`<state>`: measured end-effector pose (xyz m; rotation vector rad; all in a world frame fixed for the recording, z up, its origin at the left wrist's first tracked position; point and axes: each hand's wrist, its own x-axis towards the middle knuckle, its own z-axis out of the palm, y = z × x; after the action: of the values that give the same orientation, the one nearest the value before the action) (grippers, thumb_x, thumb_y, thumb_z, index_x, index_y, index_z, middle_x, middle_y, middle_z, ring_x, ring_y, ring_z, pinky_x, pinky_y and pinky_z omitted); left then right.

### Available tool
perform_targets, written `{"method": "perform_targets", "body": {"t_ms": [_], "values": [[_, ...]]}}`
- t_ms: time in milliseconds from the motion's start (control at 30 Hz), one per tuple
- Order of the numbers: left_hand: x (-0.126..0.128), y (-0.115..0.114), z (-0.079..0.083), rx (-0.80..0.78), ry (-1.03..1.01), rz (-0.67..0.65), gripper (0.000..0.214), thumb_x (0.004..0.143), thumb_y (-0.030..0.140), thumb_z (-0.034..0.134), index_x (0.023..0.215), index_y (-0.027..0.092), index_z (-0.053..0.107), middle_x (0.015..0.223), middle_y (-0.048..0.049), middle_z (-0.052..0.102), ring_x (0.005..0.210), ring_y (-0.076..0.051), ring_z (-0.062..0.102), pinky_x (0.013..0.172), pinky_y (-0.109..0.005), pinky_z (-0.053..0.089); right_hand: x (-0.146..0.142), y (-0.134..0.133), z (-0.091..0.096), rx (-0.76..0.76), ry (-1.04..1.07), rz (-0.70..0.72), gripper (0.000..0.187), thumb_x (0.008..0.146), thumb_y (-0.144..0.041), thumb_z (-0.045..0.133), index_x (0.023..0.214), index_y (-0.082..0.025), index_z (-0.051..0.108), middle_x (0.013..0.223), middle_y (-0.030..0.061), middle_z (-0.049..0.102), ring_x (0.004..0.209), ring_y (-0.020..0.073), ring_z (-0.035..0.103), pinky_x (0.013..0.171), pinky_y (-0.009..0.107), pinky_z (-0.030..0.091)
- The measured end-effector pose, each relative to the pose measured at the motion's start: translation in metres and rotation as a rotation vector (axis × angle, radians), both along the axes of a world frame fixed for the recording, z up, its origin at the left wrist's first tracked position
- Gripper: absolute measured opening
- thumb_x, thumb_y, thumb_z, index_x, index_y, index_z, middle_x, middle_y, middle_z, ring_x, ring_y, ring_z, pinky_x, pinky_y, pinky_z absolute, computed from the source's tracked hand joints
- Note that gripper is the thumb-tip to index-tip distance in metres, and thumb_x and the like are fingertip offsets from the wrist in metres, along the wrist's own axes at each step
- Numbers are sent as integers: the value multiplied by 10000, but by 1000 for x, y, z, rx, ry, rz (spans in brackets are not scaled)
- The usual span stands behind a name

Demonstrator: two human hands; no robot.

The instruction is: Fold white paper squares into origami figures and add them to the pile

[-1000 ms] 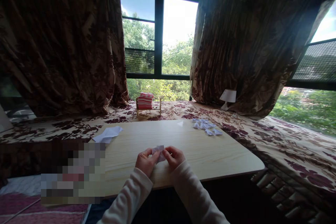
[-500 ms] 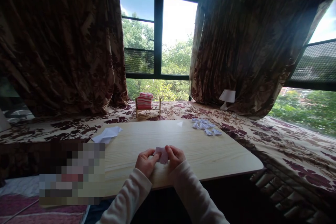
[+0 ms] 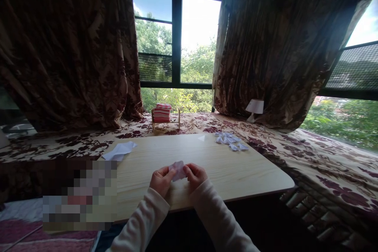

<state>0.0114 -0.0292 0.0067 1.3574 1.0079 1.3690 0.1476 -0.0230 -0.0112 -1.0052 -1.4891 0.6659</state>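
Observation:
A small piece of folded white paper [image 3: 178, 171] is held up between my two hands, over the near part of the light wooden table [image 3: 165, 149]. My left hand [image 3: 161, 180] pinches its left side, thumb on top. At the right edge, my right hand [image 3: 195, 175] grips it between thumb and fingers. The folds' exact shape is too small to make out. Several folded white paper pieces [image 3: 232, 141] lie grouped at the table's far right. Flat white sheets [image 3: 120, 151] rest at the far left corner.
A small white paper triangle [image 3: 202, 138] lies near the table's back edge. Behind the table, a small wooden rack [image 3: 165, 122] carries folded striped cloths [image 3: 162, 113] on the floral-covered ledge. A white lamp [image 3: 254, 107] stands further right. A blurred patch covers the table's left front.
The paper has shifted slightly left and turned between my fingers, with more of its surface showing. My left hand has moved a little left; both hands keep their hold.

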Motion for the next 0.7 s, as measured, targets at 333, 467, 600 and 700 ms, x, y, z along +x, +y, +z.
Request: {"method": "perform_targets", "body": {"t_ms": [333,467,600,700], "values": [[2,0,-2,39,177,11,278,673,368,606,737,108,679,580,-8,613,557,-125,513,522,-209,374,1,2,-1,2,129,-16,266,752,-358,478,750,-137,627,561,16,553,495,108,476,415,199,367],[1,0,-1,8,123,77,261,663,360,609,720,114,676,582,-1,617,559,-122,517,541,-204,385,-1,-1,1,104,174,-44,197,708,-246,516,854,-170,625,721,35,591,605,121,532,461,190,411],[0,1,-2,6,83,71,258,653,350,616,722,109,675,568,1,609,547,-120,511,533,-205,382,-3,-5,2,190,75,32,255,647,-132,505,855,-203,635,796,30,557,648,113,533,440,159,402],[0,2,-3,5,65,47,273,660,353,615,769,110,678,611,-10,630,578,-131,530,553,-212,395,-2,-5,1,211,33,74,320,626,-89,489,881,-220,632,821,27,546,631,99,520,423,147,392]]}}
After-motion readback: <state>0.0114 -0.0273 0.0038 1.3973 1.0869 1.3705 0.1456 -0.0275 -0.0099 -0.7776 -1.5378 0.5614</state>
